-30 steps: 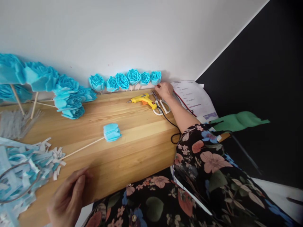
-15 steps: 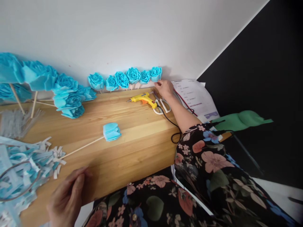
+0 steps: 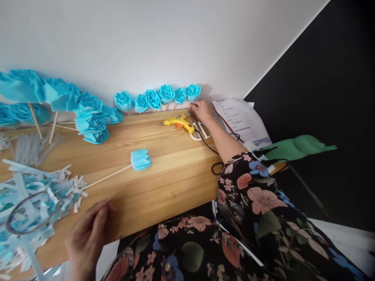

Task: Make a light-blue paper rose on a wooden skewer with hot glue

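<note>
At the wall end of the wooden table, my right hand [image 3: 202,110] is closed in a pinch just below the rightmost blue paper rose [image 3: 193,92], on its stem, which the fingers mostly hide. My left hand [image 3: 89,230] rests at the near table edge, fingers loosely curled together with nothing visible in them. Beyond it lies a small pale-blue paper bud [image 3: 141,160] on a thin stick [image 3: 108,176]. The yellow glue gun [image 3: 179,123] and white-handled scissors [image 3: 202,132] lie beside my right wrist.
Several paper roses [image 3: 152,98] lean along the wall, with larger ones [image 3: 61,93] at the left. Shredded paper strips [image 3: 38,203] and a hoop [image 3: 10,226] occupy the near left. A printed sheet [image 3: 243,117] and black cord [image 3: 215,151] lie at the right.
The view has shifted slightly, so things at the left appear farther right. My right hand stays at the rightmost rose; my left hand remains curled at the table edge.
</note>
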A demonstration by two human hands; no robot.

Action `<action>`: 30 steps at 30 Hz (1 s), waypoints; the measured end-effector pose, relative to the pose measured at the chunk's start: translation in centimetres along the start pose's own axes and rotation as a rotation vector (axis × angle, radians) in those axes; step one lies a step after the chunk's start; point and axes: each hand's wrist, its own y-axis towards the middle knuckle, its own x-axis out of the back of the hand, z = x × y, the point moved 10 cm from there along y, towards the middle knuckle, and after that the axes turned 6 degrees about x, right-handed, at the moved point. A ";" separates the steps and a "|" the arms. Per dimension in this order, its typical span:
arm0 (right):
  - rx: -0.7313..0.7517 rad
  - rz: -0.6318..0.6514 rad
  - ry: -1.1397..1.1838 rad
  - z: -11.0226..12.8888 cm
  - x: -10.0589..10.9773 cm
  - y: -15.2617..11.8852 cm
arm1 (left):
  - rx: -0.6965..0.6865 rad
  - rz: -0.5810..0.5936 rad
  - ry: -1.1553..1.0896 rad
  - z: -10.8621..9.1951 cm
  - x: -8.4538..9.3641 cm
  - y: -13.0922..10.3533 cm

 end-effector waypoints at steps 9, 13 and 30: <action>0.011 -0.063 0.092 -3.1 3.5 -3.4 | -0.032 0.038 -0.035 -0.1 -0.4 0.2; 0.019 -0.028 0.096 -3.0 5.1 -6.0 | -0.072 0.034 -0.033 -0.1 -0.4 0.4; 0.181 0.002 0.226 1.1 5.9 -22.7 | -0.151 0.095 -0.042 0.3 -0.9 1.1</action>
